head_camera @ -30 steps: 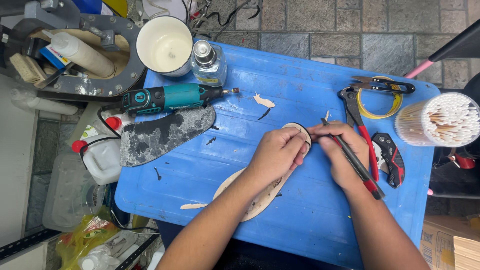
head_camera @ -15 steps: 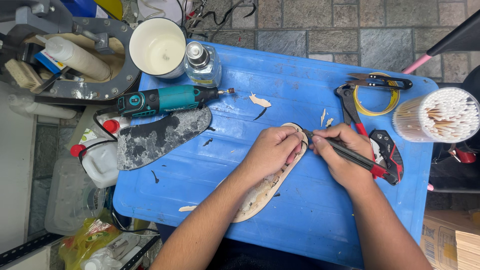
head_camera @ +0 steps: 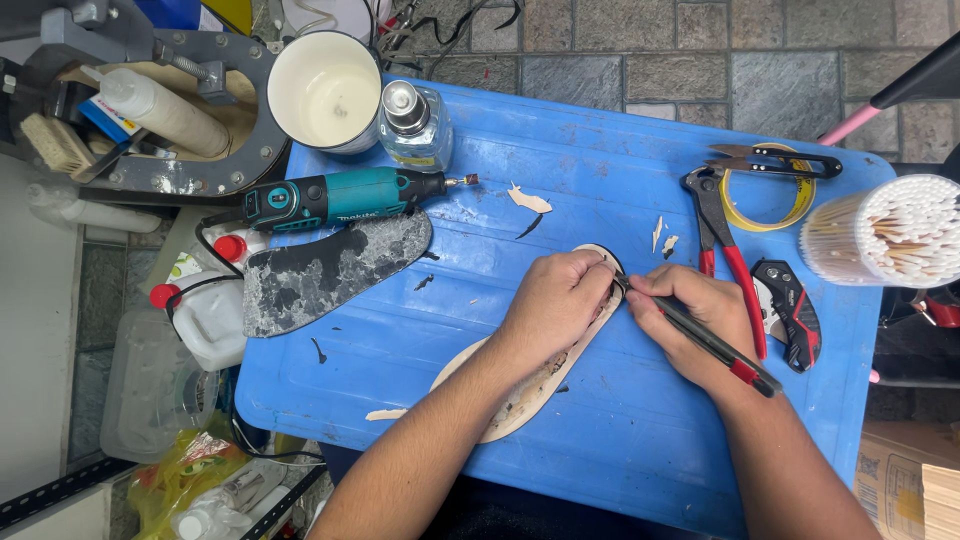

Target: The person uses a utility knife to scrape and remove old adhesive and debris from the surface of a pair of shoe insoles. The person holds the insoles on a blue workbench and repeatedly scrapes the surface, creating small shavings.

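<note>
I am pressing my left hand (head_camera: 555,300) flat-knuckled down on a pale shoe insole (head_camera: 520,390) that is lying slantwise on the blue plastic lid (head_camera: 620,150), its toe end reaching up under my fingers and its heel end pointing back toward my body. My right hand (head_camera: 695,320) is closing around a slim black-and-red knife (head_camera: 715,345), pen fashion, with the tip meeting the insole's upper edge just beside my left fingertips. The two hands are sitting close together, nearly touching.

Open blue surface is running along the near edge below my right forearm and across the middle toward the far side. To the left a dark mottled sole piece (head_camera: 330,275) is lying near the lid's edge, with a teal rotary tool (head_camera: 340,197) just behind it. To the right red-handled pliers (head_camera: 725,255) and a folded black-and-red cutter (head_camera: 790,310) are crowding my right hand; a yellow tape ring (head_camera: 765,205) with small snips (head_camera: 775,158) across it is lying further back. Small trimmings (head_camera: 530,200) are scattered about.

At the far left corner a white cup (head_camera: 325,90) is holding pale liquid, and beside it a clear glass bottle (head_camera: 412,125) is standing upright. At the right edge a round tub (head_camera: 890,230) is packed with white-tipped sticks.
</note>
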